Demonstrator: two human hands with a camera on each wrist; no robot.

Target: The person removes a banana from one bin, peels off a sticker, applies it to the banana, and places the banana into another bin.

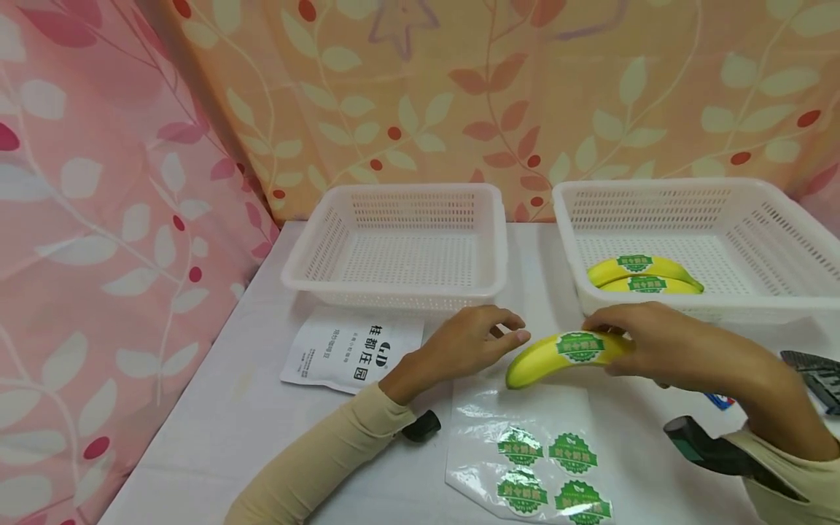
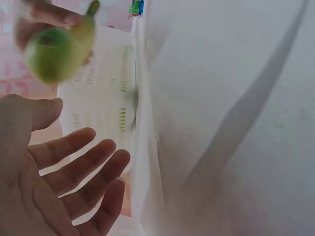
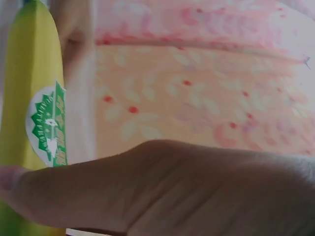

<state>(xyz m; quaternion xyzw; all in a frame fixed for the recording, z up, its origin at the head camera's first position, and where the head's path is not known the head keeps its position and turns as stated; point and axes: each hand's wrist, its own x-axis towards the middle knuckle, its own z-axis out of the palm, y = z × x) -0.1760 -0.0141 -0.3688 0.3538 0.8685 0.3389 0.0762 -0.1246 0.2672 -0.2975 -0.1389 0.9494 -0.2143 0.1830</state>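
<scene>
A yellow banana [image 1: 534,364] with a green and white round sticker [image 1: 580,347] is gripped at its right end by my right hand [image 1: 682,346]. In the right wrist view the thumb lies across the banana [image 3: 29,73], below the sticker. My left hand [image 1: 469,339] is beside the banana's free tip, fingers spread and holding nothing, as the left wrist view shows of the hand [image 2: 64,167]. Below the banana lies a glossy clear sheet [image 1: 482,408] bearing several green stickers [image 1: 521,490].
Two white perforated baskets stand at the back: the left basket [image 1: 394,295] and the right basket [image 1: 715,302], which holds two stickered bananas [image 1: 646,273]. A white pouch [image 1: 354,350] with black lettering lies before the left one. A dark object [image 1: 814,375] sits at the far right.
</scene>
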